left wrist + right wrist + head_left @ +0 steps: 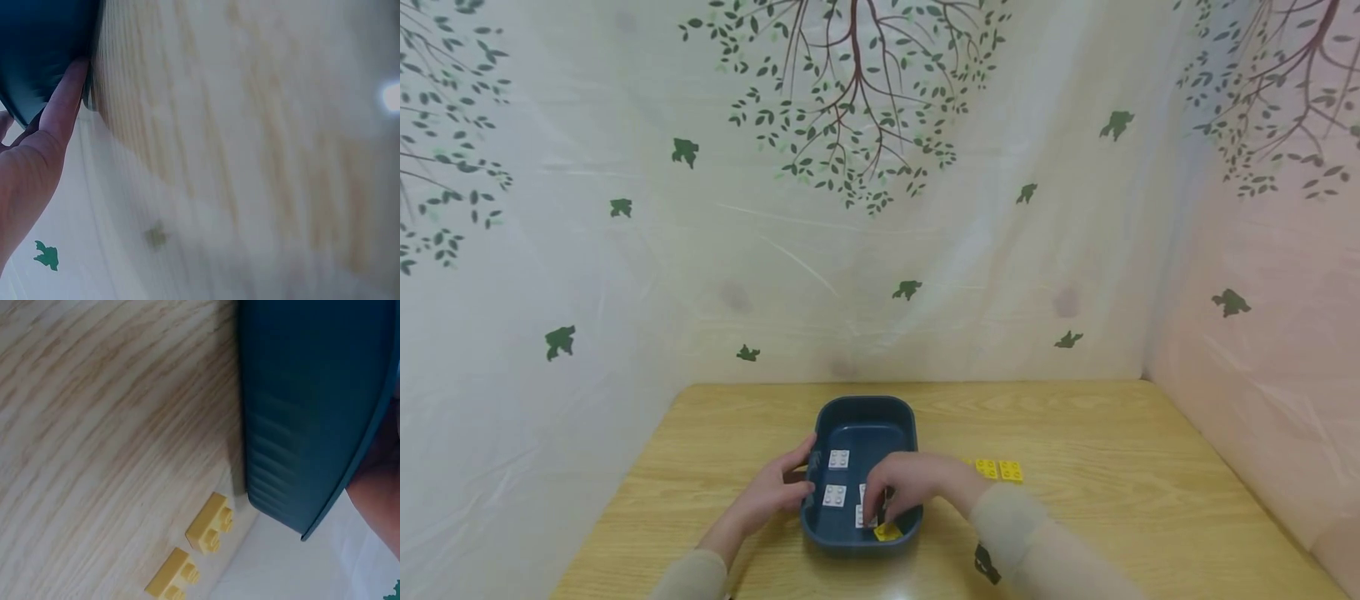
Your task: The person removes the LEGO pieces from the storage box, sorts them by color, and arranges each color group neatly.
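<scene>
A dark blue tray (865, 410) stands on the wooden table with several white toy bricks (838, 459) inside, studs up. My left hand (771, 492) rests against its left side, thumb and forefinger spread along the wall; the left wrist view shows a straight finger (65, 103) touching the outer wall. Reaching over the right rim, my right hand (910, 483) has its fingers curled down into the tray's near right corner. They pinch a yellow toy brick (887, 532), partly covered by the hand, beside white bricks that it also partly hides.
More yellow bricks (1011, 472) lie in a row on the table (1112, 467), right of the tray; two show in the right wrist view. A small black object (987, 564) sits near my right sleeve. Patterned curtains (850, 292) enclose the table's back and sides.
</scene>
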Action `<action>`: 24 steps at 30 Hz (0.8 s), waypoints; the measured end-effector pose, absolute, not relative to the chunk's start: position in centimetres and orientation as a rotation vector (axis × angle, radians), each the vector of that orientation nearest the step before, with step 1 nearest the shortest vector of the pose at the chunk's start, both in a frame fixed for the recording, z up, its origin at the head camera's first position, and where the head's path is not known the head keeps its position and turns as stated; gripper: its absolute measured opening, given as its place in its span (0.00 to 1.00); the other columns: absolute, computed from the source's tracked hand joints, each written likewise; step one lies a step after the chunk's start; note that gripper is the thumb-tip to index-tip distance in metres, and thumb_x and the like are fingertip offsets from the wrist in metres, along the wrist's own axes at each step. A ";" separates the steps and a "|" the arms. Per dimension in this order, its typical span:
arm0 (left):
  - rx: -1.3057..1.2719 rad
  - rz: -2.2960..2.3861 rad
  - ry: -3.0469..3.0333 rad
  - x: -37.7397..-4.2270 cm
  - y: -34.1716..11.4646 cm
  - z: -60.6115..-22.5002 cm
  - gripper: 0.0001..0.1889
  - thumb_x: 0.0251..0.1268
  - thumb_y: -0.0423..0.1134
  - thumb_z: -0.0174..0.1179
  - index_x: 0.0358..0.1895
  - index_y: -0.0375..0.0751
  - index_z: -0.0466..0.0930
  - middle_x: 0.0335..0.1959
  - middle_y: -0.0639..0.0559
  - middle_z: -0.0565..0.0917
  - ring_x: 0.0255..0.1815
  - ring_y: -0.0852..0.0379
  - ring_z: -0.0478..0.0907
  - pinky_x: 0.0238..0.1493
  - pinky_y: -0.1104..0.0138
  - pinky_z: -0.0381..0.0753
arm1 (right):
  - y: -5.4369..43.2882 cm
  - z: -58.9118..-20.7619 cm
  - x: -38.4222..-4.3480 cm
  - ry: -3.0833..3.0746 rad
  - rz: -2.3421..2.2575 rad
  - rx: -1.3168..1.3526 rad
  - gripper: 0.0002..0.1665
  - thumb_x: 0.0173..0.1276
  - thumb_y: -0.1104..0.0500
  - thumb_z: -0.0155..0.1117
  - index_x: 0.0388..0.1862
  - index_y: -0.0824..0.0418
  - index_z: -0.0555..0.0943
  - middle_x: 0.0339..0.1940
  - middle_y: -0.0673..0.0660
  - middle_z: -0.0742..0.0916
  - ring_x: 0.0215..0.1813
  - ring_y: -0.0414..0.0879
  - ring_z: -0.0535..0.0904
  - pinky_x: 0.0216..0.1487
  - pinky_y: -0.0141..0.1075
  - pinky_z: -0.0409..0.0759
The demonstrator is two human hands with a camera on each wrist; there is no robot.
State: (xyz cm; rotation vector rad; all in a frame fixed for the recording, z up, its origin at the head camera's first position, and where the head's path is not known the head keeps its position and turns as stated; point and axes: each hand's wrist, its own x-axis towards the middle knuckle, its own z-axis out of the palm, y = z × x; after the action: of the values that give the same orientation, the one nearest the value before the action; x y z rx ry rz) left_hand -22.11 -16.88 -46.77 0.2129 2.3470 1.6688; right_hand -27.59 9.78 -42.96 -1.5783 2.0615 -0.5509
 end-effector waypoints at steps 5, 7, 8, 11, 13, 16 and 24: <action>0.221 1.665 2.351 -22.4 -17.0 -46.9 0.40 0.66 0.34 0.60 0.79 0.46 0.51 0.76 0.31 0.57 0.69 0.29 0.64 0.56 0.49 0.79 | 9.2 -43.2 -27.6 2.057 -0.476 -1.634 0.14 0.59 0.67 0.73 0.43 0.55 0.88 0.41 0.41 0.87 0.42 0.26 0.79 0.47 0.20 0.76; 0.226 1.663 2.353 -22.5 -17.1 -47.0 0.40 0.66 0.34 0.60 0.79 0.46 0.51 0.76 0.31 0.57 0.69 0.29 0.64 0.56 0.49 0.79 | 9.0 -43.3 -27.6 2.067 -0.447 -1.647 0.14 0.58 0.67 0.73 0.43 0.54 0.88 0.41 0.40 0.86 0.42 0.26 0.78 0.46 0.19 0.76; 0.229 1.663 2.352 -22.6 -17.1 -47.0 0.40 0.66 0.34 0.60 0.80 0.46 0.51 0.76 0.31 0.57 0.69 0.29 0.64 0.56 0.49 0.79 | 8.9 -43.4 -27.6 2.077 -0.432 -1.654 0.14 0.58 0.66 0.73 0.43 0.53 0.88 0.41 0.40 0.86 0.42 0.26 0.78 0.46 0.19 0.75; 0.230 1.665 2.346 -22.6 -17.2 -47.0 0.40 0.66 0.34 0.60 0.80 0.46 0.51 0.75 0.31 0.57 0.69 0.29 0.65 0.56 0.49 0.79 | 8.7 -43.8 -27.7 2.103 -0.392 -1.676 0.15 0.58 0.66 0.74 0.43 0.51 0.89 0.41 0.39 0.85 0.42 0.25 0.77 0.47 0.18 0.74; 0.228 1.665 2.343 -22.7 -17.2 -47.0 0.40 0.66 0.34 0.60 0.80 0.47 0.51 0.75 0.32 0.58 0.69 0.30 0.65 0.56 0.49 0.79 | 8.7 -44.0 -27.8 2.121 -0.368 -1.690 0.15 0.57 0.65 0.74 0.43 0.50 0.89 0.41 0.38 0.84 0.42 0.24 0.76 0.47 0.18 0.73; 0.230 1.661 2.345 -22.7 -17.2 -47.0 0.40 0.66 0.34 0.60 0.80 0.47 0.51 0.75 0.31 0.58 0.68 0.30 0.65 0.56 0.49 0.79 | 8.6 -44.2 -27.9 2.136 -0.343 -1.701 0.15 0.57 0.64 0.75 0.42 0.49 0.89 0.41 0.37 0.84 0.42 0.24 0.75 0.47 0.18 0.72; 0.239 1.671 2.324 -22.9 -17.4 -47.0 0.40 0.67 0.34 0.59 0.80 0.46 0.51 0.76 0.31 0.57 0.69 0.29 0.64 0.56 0.49 0.79 | 8.2 -44.3 -27.7 2.219 -0.241 -1.719 0.15 0.56 0.59 0.76 0.42 0.43 0.89 0.40 0.35 0.81 0.44 0.26 0.73 0.49 0.20 0.70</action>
State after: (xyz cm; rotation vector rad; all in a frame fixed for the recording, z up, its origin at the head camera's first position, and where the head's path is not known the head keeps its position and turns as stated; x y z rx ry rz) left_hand -22.87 -17.39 -46.98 0.2391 2.3244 1.6707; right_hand -27.73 8.23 -44.35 -1.7191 2.2186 -0.2407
